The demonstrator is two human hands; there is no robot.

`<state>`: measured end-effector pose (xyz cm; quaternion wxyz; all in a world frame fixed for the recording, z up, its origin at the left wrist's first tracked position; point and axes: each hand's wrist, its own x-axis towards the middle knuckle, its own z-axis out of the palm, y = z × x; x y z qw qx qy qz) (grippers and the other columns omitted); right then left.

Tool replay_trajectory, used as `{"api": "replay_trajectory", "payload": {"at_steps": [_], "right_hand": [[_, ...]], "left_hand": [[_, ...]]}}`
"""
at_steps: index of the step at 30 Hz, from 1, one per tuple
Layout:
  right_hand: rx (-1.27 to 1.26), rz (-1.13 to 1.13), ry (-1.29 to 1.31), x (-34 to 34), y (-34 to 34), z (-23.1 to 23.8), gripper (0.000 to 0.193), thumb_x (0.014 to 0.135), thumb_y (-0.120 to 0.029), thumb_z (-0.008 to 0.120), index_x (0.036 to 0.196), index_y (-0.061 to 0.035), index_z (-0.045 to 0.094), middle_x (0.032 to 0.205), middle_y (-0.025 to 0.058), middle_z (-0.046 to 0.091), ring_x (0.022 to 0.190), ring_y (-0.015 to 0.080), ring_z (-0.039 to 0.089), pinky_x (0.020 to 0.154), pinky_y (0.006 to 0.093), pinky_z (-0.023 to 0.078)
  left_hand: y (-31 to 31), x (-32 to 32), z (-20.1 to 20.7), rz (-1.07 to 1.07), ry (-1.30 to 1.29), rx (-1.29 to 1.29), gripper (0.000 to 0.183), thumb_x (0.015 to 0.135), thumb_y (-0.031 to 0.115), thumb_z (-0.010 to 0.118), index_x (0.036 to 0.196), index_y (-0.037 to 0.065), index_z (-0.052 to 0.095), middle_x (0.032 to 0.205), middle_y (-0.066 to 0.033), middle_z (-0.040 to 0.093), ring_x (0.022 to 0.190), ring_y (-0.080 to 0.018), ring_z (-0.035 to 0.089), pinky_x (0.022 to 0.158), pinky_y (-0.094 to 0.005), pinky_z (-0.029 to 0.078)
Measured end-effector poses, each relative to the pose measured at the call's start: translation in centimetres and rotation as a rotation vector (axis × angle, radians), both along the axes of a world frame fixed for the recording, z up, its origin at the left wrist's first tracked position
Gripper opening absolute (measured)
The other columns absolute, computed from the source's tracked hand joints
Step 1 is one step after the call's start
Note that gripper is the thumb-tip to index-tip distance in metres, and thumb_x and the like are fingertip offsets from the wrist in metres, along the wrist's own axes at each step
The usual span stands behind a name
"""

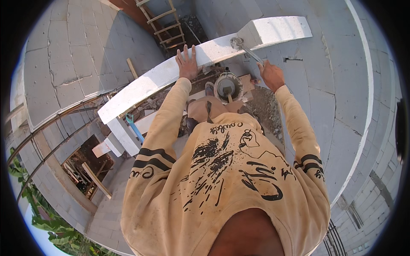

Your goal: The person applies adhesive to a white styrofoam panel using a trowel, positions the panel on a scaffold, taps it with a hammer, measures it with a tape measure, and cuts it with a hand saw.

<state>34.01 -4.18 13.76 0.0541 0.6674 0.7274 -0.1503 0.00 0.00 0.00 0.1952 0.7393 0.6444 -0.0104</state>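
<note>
Pale wall top point(147, 88): running crosswise beneath your left hand point(186, 64), which is resting spread on it. Grey metal tool point(251, 53): you are gripping its slim shaft in your right hand point(272, 76); its rounded head is slanting up-left over the wall top, contact unclear. Raised white block point(282, 30): sitting beyond your right hand.

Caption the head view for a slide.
Left hand on a white ledge, right hand holding a metal tool, bucket below.

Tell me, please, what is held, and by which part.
The right hand grips a metal tool by its shaft; the left hand rests on the white beam.
</note>
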Motion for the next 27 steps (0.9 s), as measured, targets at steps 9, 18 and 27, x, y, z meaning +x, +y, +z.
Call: {"api": "replay_trajectory", "payload": {"at_steps": [9,18,27], "right_hand": [[0.063,0.007,0.043,-0.6,-0.3,2.3,0.042,0.103,-0.044,0.06,0.102,-0.0015,0.056,0.079,0.0204,0.071,0.073,0.0408,0.071,0.063,0.0496,0.055],[0.264,-0.071,0.269,-3.0,-5.2,3.6,0.041,0.104,-0.045,0.06,0.094,-0.005,0.056,0.068,0.018,0.066,0.061,0.0409,0.066,0.057,0.0493,0.052],[0.658,-0.506,0.249,3.6,-11.1,15.6,0.038,0.101,-0.04,0.067,0.102,-0.0021,0.065,0.075,0.0168,0.065,0.064,0.0379,0.064,0.059,0.0446,0.05]], "left_hand": [[1.0,0.7,0.2,0.003,-0.003,0.004,0.115,0.086,0.049,0.08,0.168,0.018,0.005,0.172,-0.0222,0.001,0.153,-0.0585,0.0,0.122,-0.0705,0.008],[0.0,-0.8,0.3,-0.003,-0.016,0.023,0.118,0.085,0.039,0.083,0.168,0.017,0.002,0.171,-0.0227,0.0,0.152,-0.059,0.002,0.122,-0.0697,0.009],[-0.1,-0.6,-0.1,-0.024,-0.019,0.025,0.119,0.085,0.048,0.082,0.168,0.017,0.002,0.171,-0.0234,0.002,0.151,-0.0589,0.004,0.121,-0.0702,0.01]]}}
